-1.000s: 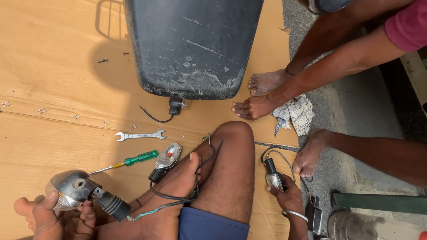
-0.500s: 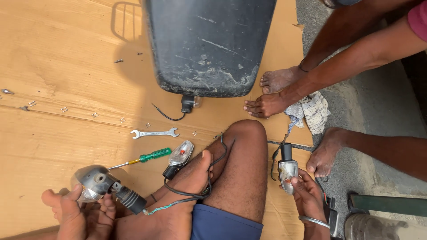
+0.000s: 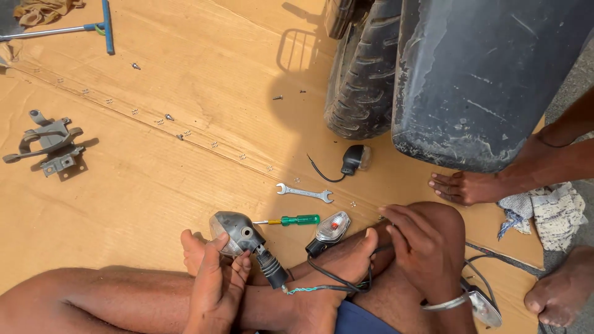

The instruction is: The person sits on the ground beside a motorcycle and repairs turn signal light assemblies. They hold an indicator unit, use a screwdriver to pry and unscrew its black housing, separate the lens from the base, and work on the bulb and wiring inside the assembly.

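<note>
Cardboard sheet point(image 3: 154, 185) on the ground, me sitting cross-legged. My left hand point(image 3: 216, 287) clamped round a grey turn-signal lamp point(image 3: 238, 235) by its black stalk; my right hand point(image 3: 421, 247) flat on my knee, fingers spread, gripping nothing. Just beyond: clear-lens indicator point(image 3: 331, 227), green screwdriver point(image 3: 291, 220), spanner point(image 3: 304, 193). Farther: black indicator point(image 3: 356, 159), tyre point(image 3: 362, 74), mudguard point(image 3: 489, 80).
</note>
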